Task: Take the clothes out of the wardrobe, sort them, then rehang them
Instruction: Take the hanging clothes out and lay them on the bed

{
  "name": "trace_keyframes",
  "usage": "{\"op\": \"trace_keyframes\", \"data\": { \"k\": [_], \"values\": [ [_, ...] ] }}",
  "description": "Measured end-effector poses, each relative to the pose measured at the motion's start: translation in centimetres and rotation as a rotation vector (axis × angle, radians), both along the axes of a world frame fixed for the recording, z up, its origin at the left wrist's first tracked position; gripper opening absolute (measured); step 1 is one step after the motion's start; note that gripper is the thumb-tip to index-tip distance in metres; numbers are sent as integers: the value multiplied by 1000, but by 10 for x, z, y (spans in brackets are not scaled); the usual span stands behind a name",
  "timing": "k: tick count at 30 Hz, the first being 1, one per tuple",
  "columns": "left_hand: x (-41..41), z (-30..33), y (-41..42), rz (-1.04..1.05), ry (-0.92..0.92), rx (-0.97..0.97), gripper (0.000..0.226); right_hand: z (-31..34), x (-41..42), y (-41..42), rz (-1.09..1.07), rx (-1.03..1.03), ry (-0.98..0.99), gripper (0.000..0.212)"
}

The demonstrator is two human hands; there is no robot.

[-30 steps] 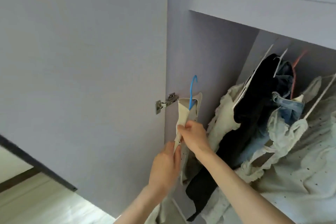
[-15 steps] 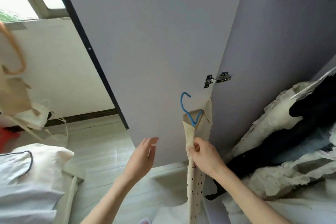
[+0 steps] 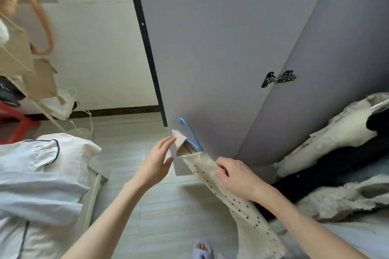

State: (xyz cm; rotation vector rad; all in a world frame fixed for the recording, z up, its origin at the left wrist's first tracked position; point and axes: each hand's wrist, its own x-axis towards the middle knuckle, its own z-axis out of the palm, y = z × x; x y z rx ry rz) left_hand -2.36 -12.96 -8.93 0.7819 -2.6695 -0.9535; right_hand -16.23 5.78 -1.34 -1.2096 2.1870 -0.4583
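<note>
My right hand (image 3: 235, 176) grips a cream garment with dark dots (image 3: 248, 212), which hangs on a blue hanger (image 3: 192, 135) and tilts to the left, out of the wardrobe. My left hand (image 3: 155, 162) is open, its fingertips touching the folded top of the garment beside the hanger. At the right, inside the wardrobe, hang more clothes: a fluffy cream piece (image 3: 336, 132) and a black one (image 3: 328, 168).
The grey wardrobe door (image 3: 221, 38) stands open ahead, its hinge (image 3: 277, 78) at the right. A bed with a white and pale-blue pillow (image 3: 37, 170) lies at the left. Beige clothes on an orange hanger (image 3: 45, 27) hang top left. The floor is pale tile (image 3: 168, 206).
My view has swung left, away from the wardrobe. My right hand has carried the dotted garment out and tilted it left. My left hand let go of it, then reached back to its top.
</note>
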Motion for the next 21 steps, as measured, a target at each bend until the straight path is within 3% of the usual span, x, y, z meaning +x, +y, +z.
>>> {"op": "trace_keyframes", "data": {
  "k": [8, 12, 16, 21],
  "values": [
    [119, 18, -49, 171, 77, -122, 72, 19, 39, -70, 177, -317, 33, 12],
    [187, 40, -68, 273, 129, -270, 45, 29, 70, -114, 289, -475, 70, 13],
    [250, 68, -78, 443, 198, -242, 15, 43, 116, -161, 351, -653, 166, 17],
    [321, 108, -72, 722, 292, -376, 22, 68, 181, -220, 366, -865, 181, 20]
  ]
}}
